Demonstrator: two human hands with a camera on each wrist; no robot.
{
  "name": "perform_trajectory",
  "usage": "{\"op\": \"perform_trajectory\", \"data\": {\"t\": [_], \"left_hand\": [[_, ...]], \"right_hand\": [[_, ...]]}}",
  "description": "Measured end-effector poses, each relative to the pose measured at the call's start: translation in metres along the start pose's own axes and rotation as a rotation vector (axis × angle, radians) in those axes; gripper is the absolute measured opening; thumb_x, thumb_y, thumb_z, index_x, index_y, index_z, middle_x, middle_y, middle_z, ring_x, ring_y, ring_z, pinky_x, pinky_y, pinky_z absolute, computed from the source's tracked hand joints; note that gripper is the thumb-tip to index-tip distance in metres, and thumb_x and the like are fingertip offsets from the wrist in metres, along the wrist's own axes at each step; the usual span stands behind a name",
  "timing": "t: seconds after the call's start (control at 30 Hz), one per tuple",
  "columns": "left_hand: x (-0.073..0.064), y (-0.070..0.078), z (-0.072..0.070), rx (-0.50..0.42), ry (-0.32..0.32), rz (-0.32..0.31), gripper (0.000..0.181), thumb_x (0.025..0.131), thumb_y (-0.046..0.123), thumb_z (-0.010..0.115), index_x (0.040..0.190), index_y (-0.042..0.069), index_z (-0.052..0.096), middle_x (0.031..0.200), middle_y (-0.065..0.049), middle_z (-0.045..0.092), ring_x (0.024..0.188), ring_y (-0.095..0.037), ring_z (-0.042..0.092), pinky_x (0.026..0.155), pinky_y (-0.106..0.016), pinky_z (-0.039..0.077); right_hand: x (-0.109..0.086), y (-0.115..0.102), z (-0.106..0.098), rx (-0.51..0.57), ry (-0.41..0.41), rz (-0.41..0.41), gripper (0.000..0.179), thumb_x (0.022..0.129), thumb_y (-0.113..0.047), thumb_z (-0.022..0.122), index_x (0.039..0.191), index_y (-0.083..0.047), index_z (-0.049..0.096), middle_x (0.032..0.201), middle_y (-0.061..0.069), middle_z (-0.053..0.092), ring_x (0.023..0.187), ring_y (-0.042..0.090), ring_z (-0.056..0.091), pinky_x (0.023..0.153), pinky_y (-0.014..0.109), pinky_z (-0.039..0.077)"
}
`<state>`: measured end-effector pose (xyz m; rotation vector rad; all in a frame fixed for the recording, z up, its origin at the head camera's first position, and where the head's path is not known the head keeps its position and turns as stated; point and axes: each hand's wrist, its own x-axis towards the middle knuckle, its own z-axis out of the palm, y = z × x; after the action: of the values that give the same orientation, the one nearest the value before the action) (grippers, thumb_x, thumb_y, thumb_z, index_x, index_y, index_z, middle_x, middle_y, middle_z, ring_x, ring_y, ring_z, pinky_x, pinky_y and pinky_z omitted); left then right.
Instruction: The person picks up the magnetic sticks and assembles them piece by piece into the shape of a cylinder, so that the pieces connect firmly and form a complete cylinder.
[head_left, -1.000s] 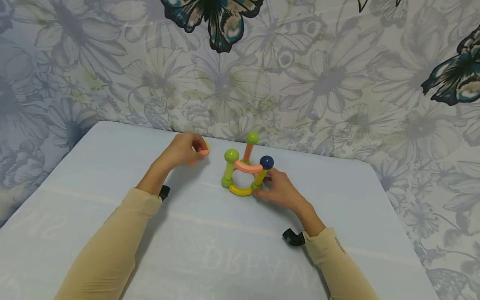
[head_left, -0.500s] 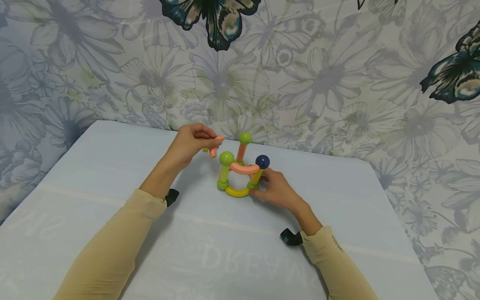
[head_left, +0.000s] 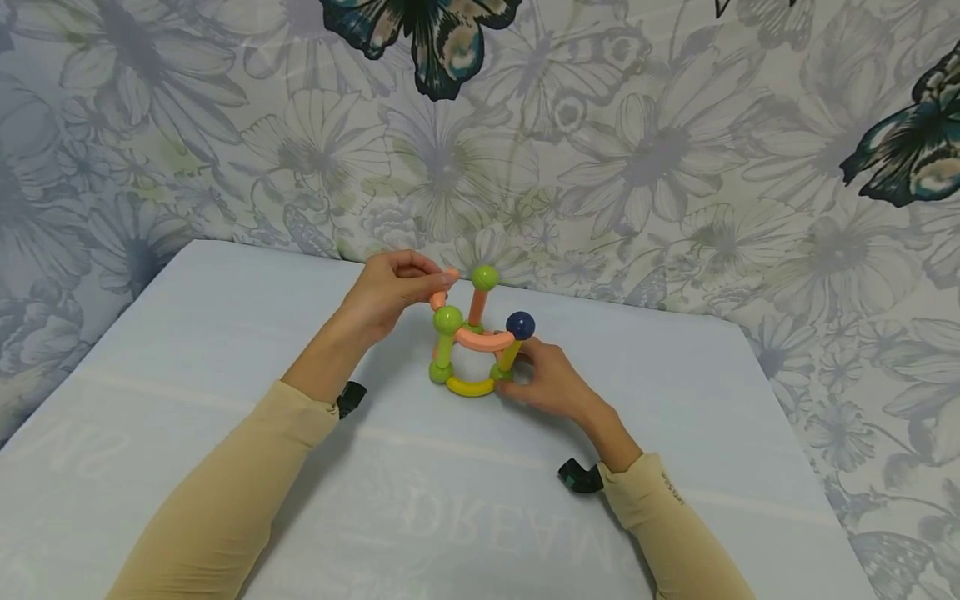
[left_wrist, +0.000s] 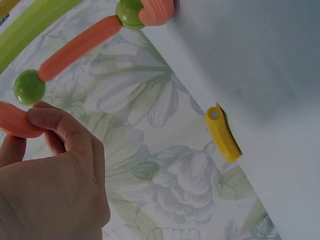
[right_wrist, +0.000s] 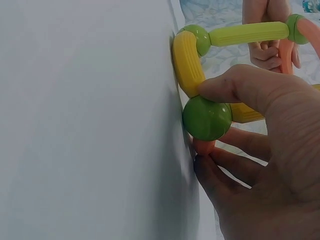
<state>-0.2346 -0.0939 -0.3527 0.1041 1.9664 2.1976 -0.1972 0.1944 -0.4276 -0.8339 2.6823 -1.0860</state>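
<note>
A frame of magnetic rods and balls stands on the table, with a yellow curved rod along its front base. Its top carries a front-left green ball, a rear green ball and a dark blue ball. My left hand pinches an orange curved rod between thumb and fingers. One end of that rod meets the front-left ball; the other points toward the rear ball. My right hand grips the base at the front-right green ball, thumb above and fingers beneath an orange rod.
A loose yellow curved rod lies near the table's back edge, hidden behind my left hand in the head view. The white-covered table ends at a flower-patterned wall close behind the frame.
My left hand lifted the orange curved rod from the table on the left and carried it right to the front-left green ball. The frame has shifted slightly left, with my right hand still holding its base.
</note>
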Motion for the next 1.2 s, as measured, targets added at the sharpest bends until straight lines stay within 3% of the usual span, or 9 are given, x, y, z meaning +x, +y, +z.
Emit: {"op": "perform_trajectory", "data": {"t": [0.23,0.47,0.83,1.0,1.1,1.2], "left_hand": [[-0.001,0.001,0.002,0.002,-0.010,-0.024,0.032,0.091,0.022,0.085,0.107,0.000,0.068,0.086,-0.004,0.076,0.086,-0.020,0.073,0.095,-0.031,0.058],[0.000,0.003,0.003,-0.005,-0.060,-0.031,0.030,0.100,0.016,0.074,0.123,-0.003,0.068,0.112,-0.003,0.075,0.108,-0.019,0.071,0.101,-0.029,0.056],[0.002,0.000,0.004,0.035,-0.071,-0.040,0.030,0.107,0.018,0.064,0.127,-0.004,0.068,0.107,-0.001,0.072,0.100,-0.016,0.071,0.097,-0.027,0.057],[0.008,-0.015,-0.002,0.200,-0.112,-0.044,0.027,0.107,0.009,0.060,0.129,-0.003,0.067,0.112,-0.006,0.071,0.096,-0.019,0.069,0.098,-0.039,0.056],[0.012,-0.028,-0.006,0.340,-0.200,-0.030,0.037,0.100,-0.002,0.061,0.137,0.000,0.064,0.128,-0.014,0.068,0.100,-0.024,0.063,0.094,-0.045,0.056],[0.015,-0.038,-0.006,0.415,-0.324,-0.006,0.057,0.093,-0.007,0.062,0.149,0.006,0.057,0.147,-0.014,0.060,0.107,-0.028,0.059,0.085,-0.044,0.056]], "right_hand": [[0.000,-0.003,0.000,0.008,-0.002,-0.015,0.055,0.088,-0.017,0.084,0.136,-0.007,0.060,0.135,0.009,0.070,0.129,0.029,0.066,0.113,0.048,0.050],[0.000,-0.005,0.000,0.003,0.004,-0.023,0.071,0.088,-0.017,0.084,0.152,-0.008,0.053,0.143,0.010,0.066,0.132,0.030,0.064,0.112,0.048,0.050],[0.001,-0.001,0.000,-0.005,0.002,0.004,0.067,0.091,-0.022,0.083,0.151,-0.011,0.055,0.144,0.008,0.066,0.133,0.027,0.064,0.112,0.046,0.050],[0.002,0.000,0.001,0.016,0.021,0.020,0.062,0.092,-0.021,0.082,0.148,-0.010,0.057,0.144,0.008,0.066,0.133,0.028,0.064,0.112,0.045,0.051],[0.002,0.001,0.000,0.037,0.025,0.029,0.060,0.092,-0.021,0.082,0.147,-0.010,0.059,0.144,0.007,0.066,0.135,0.027,0.063,0.112,0.044,0.051],[0.003,0.001,-0.001,0.055,0.030,0.031,0.058,0.092,-0.019,0.082,0.145,-0.011,0.060,0.145,0.007,0.066,0.136,0.026,0.062,0.110,0.044,0.052]]}}
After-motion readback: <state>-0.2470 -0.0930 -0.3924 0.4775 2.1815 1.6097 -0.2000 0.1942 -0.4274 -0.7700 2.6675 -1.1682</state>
